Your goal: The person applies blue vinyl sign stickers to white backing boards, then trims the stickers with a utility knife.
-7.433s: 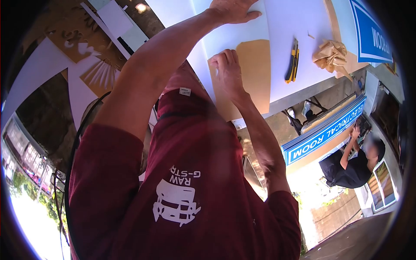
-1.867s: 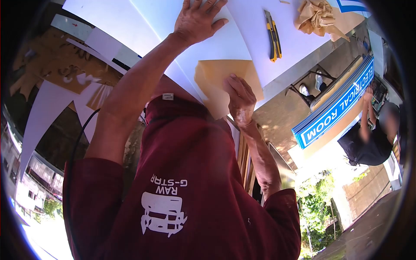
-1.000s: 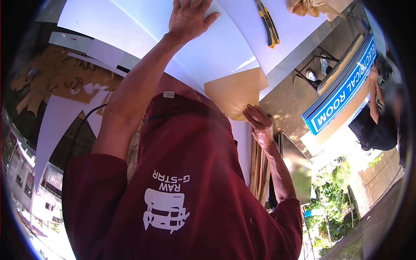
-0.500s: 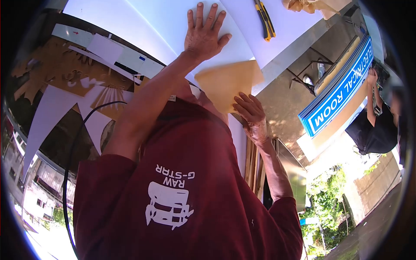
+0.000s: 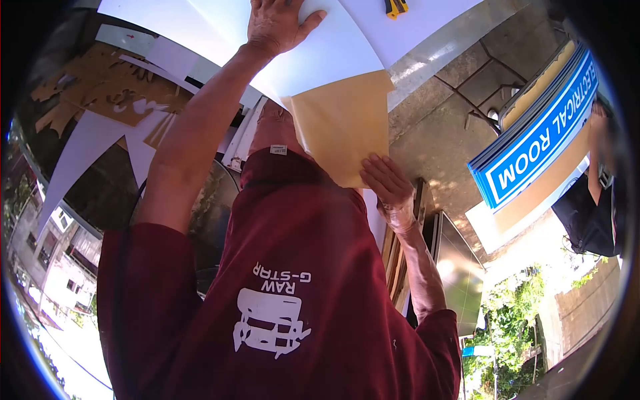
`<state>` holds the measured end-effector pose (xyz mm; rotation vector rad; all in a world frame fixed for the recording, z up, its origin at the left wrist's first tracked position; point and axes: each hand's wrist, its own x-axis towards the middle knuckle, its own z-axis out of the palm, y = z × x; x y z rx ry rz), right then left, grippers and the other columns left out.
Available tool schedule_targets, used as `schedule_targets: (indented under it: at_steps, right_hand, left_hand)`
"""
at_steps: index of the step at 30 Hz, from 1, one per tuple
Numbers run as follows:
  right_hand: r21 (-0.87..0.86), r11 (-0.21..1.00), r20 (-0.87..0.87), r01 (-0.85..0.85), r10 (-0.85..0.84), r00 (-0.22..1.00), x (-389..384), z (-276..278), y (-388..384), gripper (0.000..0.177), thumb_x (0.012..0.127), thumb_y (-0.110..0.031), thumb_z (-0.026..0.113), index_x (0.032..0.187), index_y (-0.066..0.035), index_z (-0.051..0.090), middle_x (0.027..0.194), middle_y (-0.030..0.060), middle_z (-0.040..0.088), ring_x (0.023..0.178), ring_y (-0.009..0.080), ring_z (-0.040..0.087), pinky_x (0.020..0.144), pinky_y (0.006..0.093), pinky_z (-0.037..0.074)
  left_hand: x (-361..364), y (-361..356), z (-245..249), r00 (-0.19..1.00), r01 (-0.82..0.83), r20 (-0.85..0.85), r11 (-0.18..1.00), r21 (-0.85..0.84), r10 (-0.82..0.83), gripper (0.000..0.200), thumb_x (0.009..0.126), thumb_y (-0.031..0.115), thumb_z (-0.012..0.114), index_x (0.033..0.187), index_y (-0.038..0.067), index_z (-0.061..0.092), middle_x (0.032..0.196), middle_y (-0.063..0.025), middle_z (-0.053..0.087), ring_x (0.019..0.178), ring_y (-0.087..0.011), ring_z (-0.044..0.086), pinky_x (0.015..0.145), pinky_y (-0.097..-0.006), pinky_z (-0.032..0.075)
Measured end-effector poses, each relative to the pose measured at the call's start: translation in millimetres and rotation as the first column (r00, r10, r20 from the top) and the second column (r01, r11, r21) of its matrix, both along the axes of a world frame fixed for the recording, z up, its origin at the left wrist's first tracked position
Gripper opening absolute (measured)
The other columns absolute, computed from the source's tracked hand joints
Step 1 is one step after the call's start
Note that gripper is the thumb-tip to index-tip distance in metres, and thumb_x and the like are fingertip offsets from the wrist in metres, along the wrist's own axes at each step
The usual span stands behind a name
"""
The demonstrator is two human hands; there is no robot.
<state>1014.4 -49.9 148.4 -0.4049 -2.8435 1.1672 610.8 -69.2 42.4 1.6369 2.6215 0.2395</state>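
Observation:
My left hand (image 5: 277,25) lies palm down on a white sheet (image 5: 327,53), thumb apart, its fingertips cut off by the top edge of the view. Below it a brown paper sheet (image 5: 347,120) borders the white one and hangs toward my shirt. My right hand (image 5: 389,188) grips the lower right edge of this brown sheet, fingers on top and thumb hidden. A yellow and black cutter (image 5: 396,8) lies on the white surface at the top, touched by neither hand.
At the right are stacked blue "ELECTRICAL ROOM" signs (image 5: 543,143), with another person's arm (image 5: 595,157) beside them. Cut brown and white scraps (image 5: 100,93) lie at the left. Wooden strips and a shiny panel (image 5: 460,273) stand beyond my right forearm.
The view has shifted, so the table and cutter sit higher. The brown sheet shows longer and more stretched, with my right hand lower on it. My left hand remains flat on the white sheet.

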Motion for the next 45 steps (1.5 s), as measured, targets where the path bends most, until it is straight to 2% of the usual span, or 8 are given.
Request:
schedule_targets:
  at_steps: [16, 21, 24, 27, 37, 41, 43, 45]
  right_hand:
    - [-0.055, 0.997, 0.085, -0.050, 0.054, 0.995, 97, 29, 4, 0.055, 0.064, 0.010, 0.065, 0.117, -0.004, 0.073, 0.131, 0.0114, 0.071, 0.133, 0.0290, 0.061, 0.117, 0.0465, 0.047]
    - [-0.139, 0.989, 0.464, 0.059, 0.012, 0.886, 230, 41, -21, 0.041, 0.073, 0.014, 0.063, 0.106, -0.008, 0.073, 0.106, 0.0121, 0.076, 0.104, 0.0304, 0.074, 0.091, 0.0464, 0.060]
    - [0.033, 0.934, 0.516, 0.357, -0.322, 0.794, 262, 94, -26, 0.028, 0.084, 0.010, 0.066, 0.106, -0.006, 0.071, 0.097, 0.0139, 0.074, 0.087, 0.0323, 0.074, 0.079, 0.0399, 0.059]
    - [-0.015, 0.847, 0.544, 0.532, -0.440, 0.715, 197, 101, 2, 0.013, 0.097, -0.005, 0.068, 0.110, -0.005, 0.071, 0.099, 0.0152, 0.076, 0.089, 0.0259, 0.075, 0.076, 0.0339, 0.056]
    - [-0.413, 0.668, 0.015, 0.618, -0.674, 0.739, -126, 112, 178, 0.035, 0.084, -0.015, 0.089, 0.106, 0.001, 0.066, 0.095, 0.0088, 0.075, 0.082, 0.0111, 0.068, 0.071, 0.0269, 0.054]
    - [0.040, 0.578, -0.330, 0.815, -0.762, 0.557, -228, 96, 293, 0.046, 0.078, -0.014, 0.089, 0.111, 0.002, 0.062, 0.098, 0.0152, 0.073, 0.080, 0.0227, 0.070, 0.078, 0.0336, 0.055]
    - [0.303, 0.506, -0.508, 0.808, -0.631, 0.586, -261, 77, 346, 0.057, 0.077, -0.013, 0.085, 0.124, 0.001, 0.055, 0.121, 0.0234, 0.065, 0.106, 0.0353, 0.068, 0.085, 0.0388, 0.056]
    - [0.479, 0.474, -0.333, 0.739, -0.681, 0.652, -289, 43, 380, 0.064, 0.082, -0.021, 0.081, 0.134, -0.003, 0.049, 0.137, 0.0259, 0.052, 0.124, 0.0420, 0.055, 0.093, 0.0488, 0.052]
  left_hand:
    - [-1, -2, -6, 1.000, 0.000, -0.026, 1.000, 0.014, 0.001, 0.078, 0.103, 0.058, 0.046, 0.160, 0.007, 0.033, 0.169, -0.0208, 0.022, 0.157, -0.0476, 0.010, 0.127, -0.0625, 0.009]
    - [-4, 3, -2, 1.000, -0.004, 0.008, 0.999, 0.051, 0.004, 0.076, 0.101, 0.052, 0.052, 0.159, 0.006, 0.035, 0.168, -0.0214, 0.024, 0.156, -0.0488, 0.012, 0.126, -0.0646, 0.010]
    - [6, -7, -9, 0.999, 0.038, -0.033, 0.984, 0.174, -0.033, 0.071, 0.102, 0.052, 0.054, 0.157, 0.010, 0.040, 0.166, -0.0185, 0.030, 0.153, -0.0485, 0.019, 0.123, -0.0664, 0.014]
    - [0, -5, -20, 0.995, 0.052, -0.097, 0.973, 0.226, -0.030, 0.070, 0.103, 0.059, 0.048, 0.158, 0.014, 0.041, 0.167, -0.0145, 0.031, 0.154, -0.0475, 0.021, 0.122, -0.0659, 0.016]
    - [2, -5, 1, 0.999, -0.029, 0.046, 0.990, 0.138, 0.023, 0.072, 0.100, 0.057, 0.055, 0.158, 0.015, 0.042, 0.168, -0.0116, 0.030, 0.157, -0.0432, 0.015, 0.126, -0.0634, 0.012]
    - [1, -5, 0, 0.993, -0.041, 0.113, 0.985, 0.166, 0.022, 0.071, 0.101, 0.056, 0.055, 0.157, 0.015, 0.043, 0.169, -0.0115, 0.029, 0.158, -0.0431, 0.013, 0.127, -0.0636, 0.011]
    - [1, -6, 2, 0.991, -0.039, 0.134, 0.981, 0.191, 0.013, 0.071, 0.101, 0.054, 0.056, 0.157, 0.014, 0.042, 0.169, -0.0123, 0.028, 0.158, -0.0436, 0.014, 0.126, -0.0642, 0.012]
    - [1, -7, 3, 0.986, -0.044, 0.163, 0.979, 0.200, 0.011, 0.070, 0.100, 0.052, 0.056, 0.157, 0.012, 0.043, 0.169, -0.0131, 0.028, 0.158, -0.0446, 0.014, 0.126, -0.0654, 0.013]
